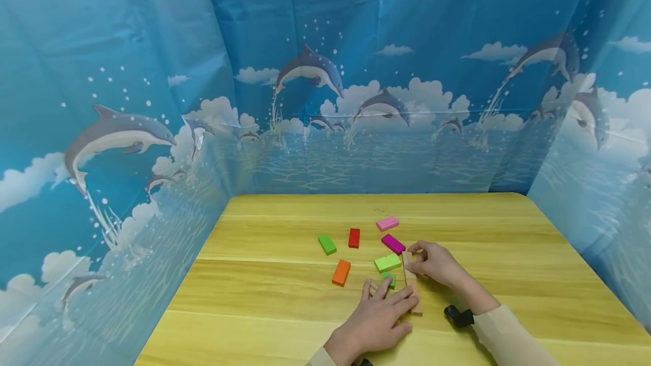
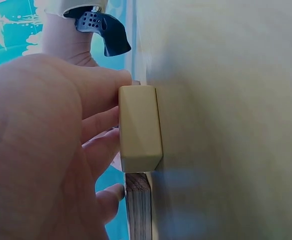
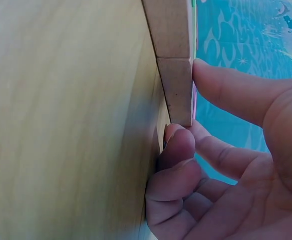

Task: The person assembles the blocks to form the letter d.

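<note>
A row of plain wooden blocks (image 1: pixel 411 277) runs away from the person on the table. My right hand (image 1: pixel 437 264) pinches the far end of it: in the right wrist view the thumb lies along the upper edge of the end block (image 3: pixel 178 90), and the other fingers curl around its far end. Spread flat, my left hand (image 1: pixel 375 322) reaches over the near end with fingertips on the row. A green block (image 1: pixel 389 279) is partly hidden by its fingers. The left wrist view shows a pale wooden block (image 2: pixel 139 127) close beside the left fingers.
Left of the row lie a lime block (image 1: pixel 387 262) and a magenta block (image 1: pixel 393 243). Farther out are a pink block (image 1: pixel 387 223), a red block (image 1: pixel 354 238), another green block (image 1: pixel 327 244) and an orange block (image 1: pixel 341 273). A dolphin-print curtain (image 1: pixel 325 168) surrounds the table.
</note>
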### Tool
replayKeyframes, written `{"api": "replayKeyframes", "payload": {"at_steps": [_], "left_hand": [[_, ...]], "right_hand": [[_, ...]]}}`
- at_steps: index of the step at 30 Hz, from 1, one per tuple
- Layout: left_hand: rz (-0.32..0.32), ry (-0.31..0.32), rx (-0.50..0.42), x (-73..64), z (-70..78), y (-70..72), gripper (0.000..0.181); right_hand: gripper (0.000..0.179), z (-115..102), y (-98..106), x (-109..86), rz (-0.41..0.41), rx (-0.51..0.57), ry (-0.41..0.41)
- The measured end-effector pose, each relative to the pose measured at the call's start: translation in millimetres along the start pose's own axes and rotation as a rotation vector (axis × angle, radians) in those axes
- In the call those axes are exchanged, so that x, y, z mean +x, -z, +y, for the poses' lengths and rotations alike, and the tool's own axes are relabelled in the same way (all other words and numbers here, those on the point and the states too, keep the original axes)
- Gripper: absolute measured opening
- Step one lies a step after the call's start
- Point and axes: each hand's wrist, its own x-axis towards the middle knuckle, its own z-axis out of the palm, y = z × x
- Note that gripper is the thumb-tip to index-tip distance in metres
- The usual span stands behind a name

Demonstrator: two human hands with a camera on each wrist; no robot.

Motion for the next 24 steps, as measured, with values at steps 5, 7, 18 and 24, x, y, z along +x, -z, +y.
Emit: {"api": "replayKeyframes", "payload": {"at_steps": [5, 7, 18, 24], "left_hand": [[-0.021, 0.007, 0.018, -0.7, 0.9, 0.2, 0.054], [-0.023, 0.008, 0.018, -1.0, 1.0, 0.2, 0.055], [-0.010, 0.003, 0.000, -1.4, 2.2, 0.4, 0.055], [-0.007, -0.003, 0.007, -0.9, -0.6, -1.3, 0.055]], "right_hand": [[0.039, 0.8, 0.1, 0.6, -0.007, -0.005, 0.001], [0.040, 1.0, 0.3, 0.8, -0.009, -0.006, 0.004], [0.042, 2.3, 0.0, -0.3, -0.008, -0.003, 0.002], [0.043, -0.6, 0.2, -1.0, -0.012, 0.011, 0.004]]}}
